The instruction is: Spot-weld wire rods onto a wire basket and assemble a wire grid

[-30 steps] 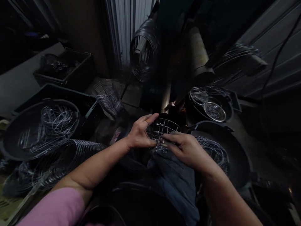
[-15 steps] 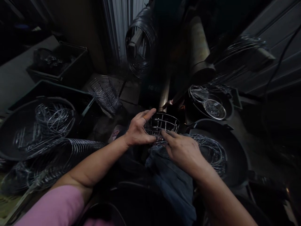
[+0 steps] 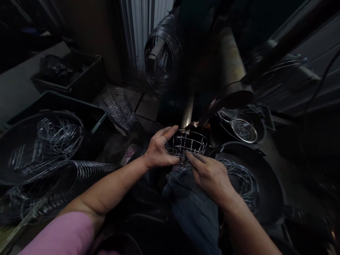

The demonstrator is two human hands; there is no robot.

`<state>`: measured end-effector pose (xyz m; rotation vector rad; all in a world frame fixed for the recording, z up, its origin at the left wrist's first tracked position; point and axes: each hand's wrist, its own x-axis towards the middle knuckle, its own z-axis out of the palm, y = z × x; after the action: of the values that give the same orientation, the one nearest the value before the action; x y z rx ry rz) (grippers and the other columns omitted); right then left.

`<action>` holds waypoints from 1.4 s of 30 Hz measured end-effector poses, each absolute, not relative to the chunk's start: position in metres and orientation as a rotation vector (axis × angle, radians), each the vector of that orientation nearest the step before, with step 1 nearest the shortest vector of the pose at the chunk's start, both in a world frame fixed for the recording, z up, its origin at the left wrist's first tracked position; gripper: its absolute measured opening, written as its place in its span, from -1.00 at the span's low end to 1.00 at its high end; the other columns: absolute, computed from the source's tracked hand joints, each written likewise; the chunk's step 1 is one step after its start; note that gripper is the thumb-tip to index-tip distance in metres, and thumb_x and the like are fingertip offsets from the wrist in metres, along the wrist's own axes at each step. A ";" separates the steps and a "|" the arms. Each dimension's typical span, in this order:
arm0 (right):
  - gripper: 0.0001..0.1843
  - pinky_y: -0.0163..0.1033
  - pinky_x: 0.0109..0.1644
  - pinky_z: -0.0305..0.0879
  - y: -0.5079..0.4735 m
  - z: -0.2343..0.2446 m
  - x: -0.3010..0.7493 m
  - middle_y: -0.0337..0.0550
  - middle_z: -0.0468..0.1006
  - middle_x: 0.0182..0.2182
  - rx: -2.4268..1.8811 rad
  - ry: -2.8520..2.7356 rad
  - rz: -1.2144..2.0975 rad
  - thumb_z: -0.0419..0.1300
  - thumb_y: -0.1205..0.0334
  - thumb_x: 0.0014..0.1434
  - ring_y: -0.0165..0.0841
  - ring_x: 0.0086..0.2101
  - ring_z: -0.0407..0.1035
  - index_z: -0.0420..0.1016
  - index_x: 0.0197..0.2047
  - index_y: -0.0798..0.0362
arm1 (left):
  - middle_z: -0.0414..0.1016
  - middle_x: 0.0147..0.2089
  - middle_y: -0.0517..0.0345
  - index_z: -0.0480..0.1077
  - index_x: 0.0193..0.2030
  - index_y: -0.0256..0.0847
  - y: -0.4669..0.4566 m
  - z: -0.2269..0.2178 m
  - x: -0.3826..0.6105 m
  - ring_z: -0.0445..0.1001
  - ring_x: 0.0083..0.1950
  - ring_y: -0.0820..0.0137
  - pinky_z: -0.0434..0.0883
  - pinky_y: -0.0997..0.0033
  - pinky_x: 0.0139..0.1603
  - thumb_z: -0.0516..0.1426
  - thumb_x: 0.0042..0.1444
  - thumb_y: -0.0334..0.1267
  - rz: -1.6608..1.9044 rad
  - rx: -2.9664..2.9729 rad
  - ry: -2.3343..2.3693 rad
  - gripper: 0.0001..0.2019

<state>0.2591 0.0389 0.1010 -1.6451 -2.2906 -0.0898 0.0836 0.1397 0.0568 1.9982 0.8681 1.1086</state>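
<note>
Both hands close on a small round wire basket [image 3: 189,146] held just above the person's lap, in the middle of the view. The left hand [image 3: 158,149] wraps its grip around the basket's left side, thumb low against the wires and fingers curled over the rim. The right hand [image 3: 209,173] pinches the basket's near lower edge with its fingertips [image 3: 189,156], a narrow grip on the wire. Under the basket lies a dark blue cloth [image 3: 191,202] over the knees. Just behind the basket a metal rod [image 3: 187,112] rises toward a dim machine, and a dark tool with a pale tip [image 3: 204,118] slants down to the basket's far rim; whether it touches cannot be told. To the right, a large dark pan [image 3: 268,187] holds a heap of wire pieces [image 3: 243,179], and behind it a smaller pan holds a shiny round lid [image 3: 243,126]. To the left, a round basin [image 3: 16,170] holds loose wire loops [image 3: 57,132], with a long stack of wire rings [image 3: 79,171] lying in front of it. A tilted wire frame [image 3: 118,108] stands further back, near a black crate [image 3: 87,74]
</note>
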 end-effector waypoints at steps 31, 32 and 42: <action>-0.69 -0.31 -0.35 0.41 0.085 0.107 0.278 -0.09 0.63 -0.34 -1.499 -2.169 -0.331 0.06 0.41 0.19 -0.31 -0.40 0.53 0.62 -0.13 0.10 | 0.38 0.20 -0.10 0.37 0.18 -0.29 0.179 0.056 0.110 0.38 0.21 0.12 0.29 0.16 0.29 0.35 -0.43 -0.35 1.110 1.675 0.889 -0.15; -0.69 -0.32 -0.36 0.41 0.088 0.107 0.280 -0.09 0.63 -0.35 -1.509 -2.154 -0.337 0.06 0.40 0.19 -0.31 -0.41 0.53 0.62 -0.14 0.09 | 0.37 0.21 -0.11 0.37 0.18 -0.29 0.182 0.058 0.112 0.37 0.22 0.11 0.28 0.17 0.30 0.36 -0.44 -0.34 1.086 1.668 0.914 -0.14; -0.78 -0.24 -0.14 0.48 0.091 0.102 0.284 -0.13 0.64 -0.23 -1.414 -1.772 -0.304 0.19 0.31 0.24 -0.28 -0.26 0.55 0.60 -0.08 0.05 | 0.37 0.22 -0.13 0.36 0.19 -0.31 0.200 0.064 0.120 0.38 0.21 0.11 0.30 0.20 0.27 0.43 -0.49 -0.26 1.029 1.645 0.964 -0.06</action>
<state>0.2843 0.0913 0.1016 -1.4142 -1.7721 -0.3042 0.1198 0.1995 0.0641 1.6452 0.9643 1.0285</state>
